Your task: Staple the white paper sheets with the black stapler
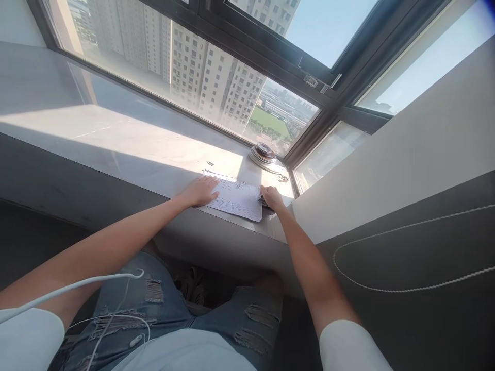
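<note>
A sheaf of white paper covered in small print lies on the window sill, tilted slightly. My left hand rests flat on its left end with the fingers spread. At the right edge of the paper, my right hand is closed around a small dark stapler; its far part is hidden under the fingers. Two short dark strips, too small to make out surely, lie just beyond the paper's far left corner.
Behind the paper, a stack of round plate-like things stands by the window corner, with a small metallic item beside it. A wall closes off the right side. White cables cross my lap, and a beaded cord hangs at right.
</note>
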Action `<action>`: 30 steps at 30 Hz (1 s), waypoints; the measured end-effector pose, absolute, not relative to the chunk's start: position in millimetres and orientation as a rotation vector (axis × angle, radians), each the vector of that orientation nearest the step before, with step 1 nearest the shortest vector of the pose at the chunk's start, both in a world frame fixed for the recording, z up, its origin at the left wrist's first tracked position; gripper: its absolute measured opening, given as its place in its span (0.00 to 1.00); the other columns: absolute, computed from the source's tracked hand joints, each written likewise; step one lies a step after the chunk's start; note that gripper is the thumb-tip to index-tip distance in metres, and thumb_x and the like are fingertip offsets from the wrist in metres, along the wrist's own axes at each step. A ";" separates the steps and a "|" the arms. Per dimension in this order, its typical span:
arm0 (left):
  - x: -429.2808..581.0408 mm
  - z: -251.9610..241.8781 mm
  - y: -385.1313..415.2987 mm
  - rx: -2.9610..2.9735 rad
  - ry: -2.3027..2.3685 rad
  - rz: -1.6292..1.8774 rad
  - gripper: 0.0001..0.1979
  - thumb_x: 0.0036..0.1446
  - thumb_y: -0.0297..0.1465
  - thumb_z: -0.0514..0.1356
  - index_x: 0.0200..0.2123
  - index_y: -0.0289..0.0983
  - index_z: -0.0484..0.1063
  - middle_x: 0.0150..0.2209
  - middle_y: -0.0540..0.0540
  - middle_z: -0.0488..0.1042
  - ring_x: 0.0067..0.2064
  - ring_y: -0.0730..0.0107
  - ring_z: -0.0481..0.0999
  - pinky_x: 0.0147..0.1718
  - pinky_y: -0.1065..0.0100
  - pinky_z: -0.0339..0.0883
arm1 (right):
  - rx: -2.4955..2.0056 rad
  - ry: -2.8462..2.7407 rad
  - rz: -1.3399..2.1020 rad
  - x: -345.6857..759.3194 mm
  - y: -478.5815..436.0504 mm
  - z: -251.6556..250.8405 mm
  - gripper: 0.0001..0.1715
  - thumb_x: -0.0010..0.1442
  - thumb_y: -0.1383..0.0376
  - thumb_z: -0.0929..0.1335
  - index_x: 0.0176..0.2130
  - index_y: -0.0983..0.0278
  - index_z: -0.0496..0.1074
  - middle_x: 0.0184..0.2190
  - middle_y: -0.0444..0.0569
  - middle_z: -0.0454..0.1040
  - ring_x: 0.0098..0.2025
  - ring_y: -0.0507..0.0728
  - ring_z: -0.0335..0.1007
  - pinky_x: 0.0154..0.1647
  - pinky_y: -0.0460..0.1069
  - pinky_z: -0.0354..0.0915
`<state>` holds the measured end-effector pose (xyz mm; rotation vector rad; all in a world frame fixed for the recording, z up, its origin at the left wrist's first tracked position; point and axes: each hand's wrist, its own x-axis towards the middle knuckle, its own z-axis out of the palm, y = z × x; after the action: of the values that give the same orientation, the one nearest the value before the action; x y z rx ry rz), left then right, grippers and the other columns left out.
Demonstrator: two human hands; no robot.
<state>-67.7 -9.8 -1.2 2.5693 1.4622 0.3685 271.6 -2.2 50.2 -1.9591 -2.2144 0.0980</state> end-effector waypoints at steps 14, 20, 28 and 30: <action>-68.2 -1.5 -9.1 2.551 1.442 0.388 0.37 0.71 0.49 0.44 0.75 0.35 0.57 0.77 0.37 0.54 0.77 0.48 0.51 0.74 0.48 0.41 | -2.084 -2.095 0.223 266.5 0.2 47.6 0.24 0.72 0.59 0.55 0.31 0.61 0.70 0.34 0.61 0.75 0.37 0.66 0.71 0.41 0.59 0.67; -67.1 0.9 -10.9 2.551 1.453 0.371 0.36 0.71 0.48 0.45 0.74 0.34 0.58 0.77 0.36 0.54 0.77 0.48 0.52 0.74 0.47 0.42 | -2.104 -2.101 0.256 260.0 4.8 50.5 0.23 0.72 0.61 0.55 0.32 0.61 0.71 0.37 0.61 0.76 0.38 0.65 0.72 0.40 0.57 0.68; -67.4 0.2 -11.3 2.561 1.453 0.372 0.36 0.72 0.47 0.45 0.74 0.33 0.58 0.76 0.36 0.55 0.77 0.49 0.51 0.74 0.48 0.42 | -2.126 -2.137 0.227 250.5 2.4 50.0 0.22 0.71 0.60 0.56 0.32 0.62 0.72 0.35 0.59 0.74 0.38 0.64 0.71 0.42 0.57 0.68; -67.5 -0.1 -11.4 2.559 1.453 0.368 0.36 0.72 0.48 0.45 0.74 0.34 0.58 0.77 0.37 0.54 0.77 0.49 0.51 0.75 0.48 0.42 | -2.138 -2.141 0.225 251.5 1.8 51.4 0.22 0.71 0.60 0.56 0.33 0.62 0.72 0.36 0.59 0.74 0.39 0.65 0.71 0.42 0.58 0.67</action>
<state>-67.5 -11.4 -0.1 2.5585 1.4532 0.3684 251.5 1.8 51.4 -2.1376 -2.1407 0.2251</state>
